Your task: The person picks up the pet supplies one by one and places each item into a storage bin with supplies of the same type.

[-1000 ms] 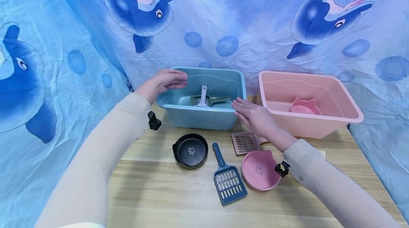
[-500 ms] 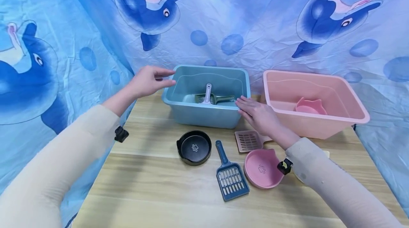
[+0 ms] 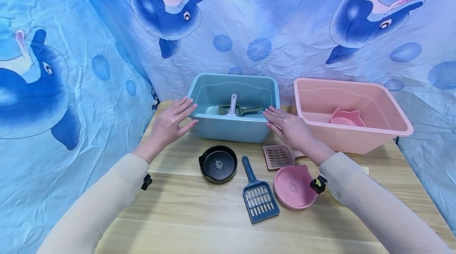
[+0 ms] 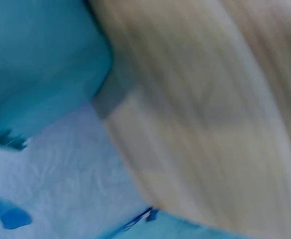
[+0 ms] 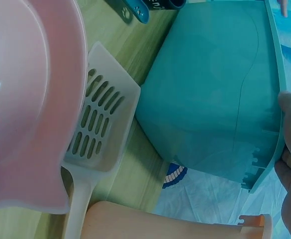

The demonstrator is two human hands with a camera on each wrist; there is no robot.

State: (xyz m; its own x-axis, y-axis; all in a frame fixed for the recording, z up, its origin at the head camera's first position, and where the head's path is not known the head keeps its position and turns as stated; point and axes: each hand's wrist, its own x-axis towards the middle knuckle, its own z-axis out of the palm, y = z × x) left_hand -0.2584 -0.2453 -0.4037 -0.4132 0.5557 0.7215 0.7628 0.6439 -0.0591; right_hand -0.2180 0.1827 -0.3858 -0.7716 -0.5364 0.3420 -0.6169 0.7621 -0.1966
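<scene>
The blue bin (image 3: 231,130) is sitting towards the back of the worktop (image 3: 185,222), with a white scoop (image 3: 233,104) and a green scoop (image 3: 252,109) lying inside. The left hand (image 3: 169,122) is reaching to its front left corner, fingers spreading straight and wide, holding nothing; whether the fingertips are touching the rim, the views are not settling. The right hand (image 3: 290,128) is resting nearly straight fingers on the rim at the front right corner, not wrapping round anything.

For handling the bin well, both hands should be sitting at matching heights and pressing evenly, since one-sided pressure would probably be swivelling it. Keeping it level should be stopping the scoops from sliding. The black bowl (image 3: 218,173) is lying just in front, so the forearms should be staying above it.
</scene>
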